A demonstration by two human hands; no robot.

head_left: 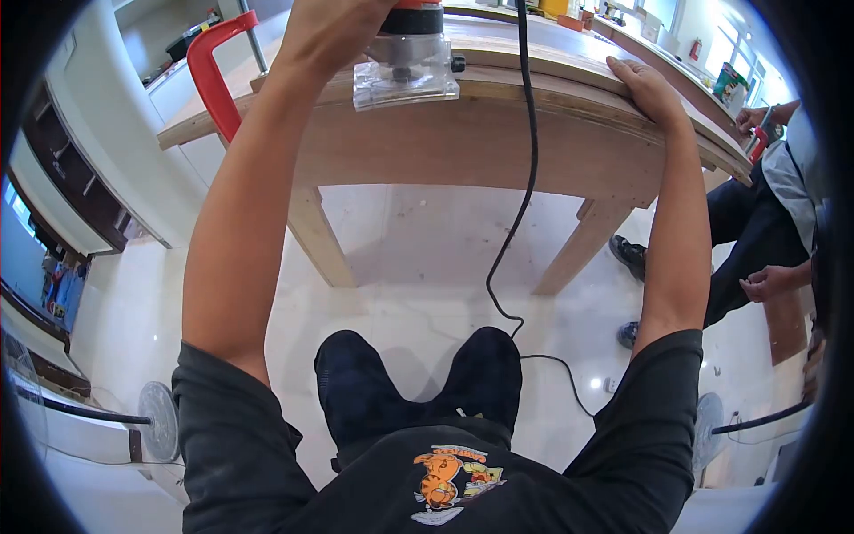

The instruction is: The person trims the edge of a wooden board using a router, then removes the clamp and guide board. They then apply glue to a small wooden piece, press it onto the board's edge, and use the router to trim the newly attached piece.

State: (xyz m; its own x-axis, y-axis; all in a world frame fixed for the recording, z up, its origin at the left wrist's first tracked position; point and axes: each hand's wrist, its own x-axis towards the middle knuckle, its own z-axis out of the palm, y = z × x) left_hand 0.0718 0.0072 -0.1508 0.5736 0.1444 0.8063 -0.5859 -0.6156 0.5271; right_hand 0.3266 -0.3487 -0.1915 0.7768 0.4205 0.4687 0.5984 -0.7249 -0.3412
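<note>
At the top edge, my left hand (331,34) is wrapped around a trim router (406,78) with a clear plastic base; its upper body and my fingertips are cut off by the frame. The base sits at the near edge of a wooden board (569,73) on a wooden workbench (463,147). My right hand (648,91) lies flat on the right part of the board, fingers stretched out. A black power cord (533,142) hangs down in front of the bench, between my hands.
A red clamp (206,76) grips the bench's left end. Another person's hand (754,119) is near a red clamp (758,144) at the right end; their legs stand beside the bench. The cord runs across the white floor (418,258) near my knees.
</note>
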